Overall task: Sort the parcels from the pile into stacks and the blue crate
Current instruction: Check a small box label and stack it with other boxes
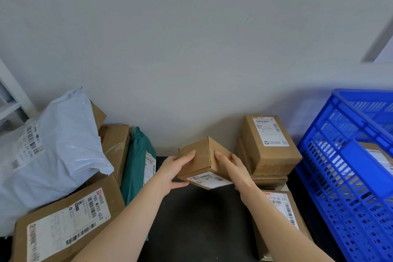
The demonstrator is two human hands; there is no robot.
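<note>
A small brown cardboard box with a white label on its underside hangs tilted above the dark table. My left hand grips its left side, fingers on top and thumb below. My right hand holds its right side, fingers on the flap. To the right stands a stack of brown boxes, and a labelled box lies in front of it. The blue crate stands at far right with a labelled parcel inside. The pile at left holds a white poly bag, a green mailer and brown cartons.
A grey wall rises right behind the table. A white shelf frame shows at the far left edge. Bare dark tabletop lies between the pile and the stack, under my forearms.
</note>
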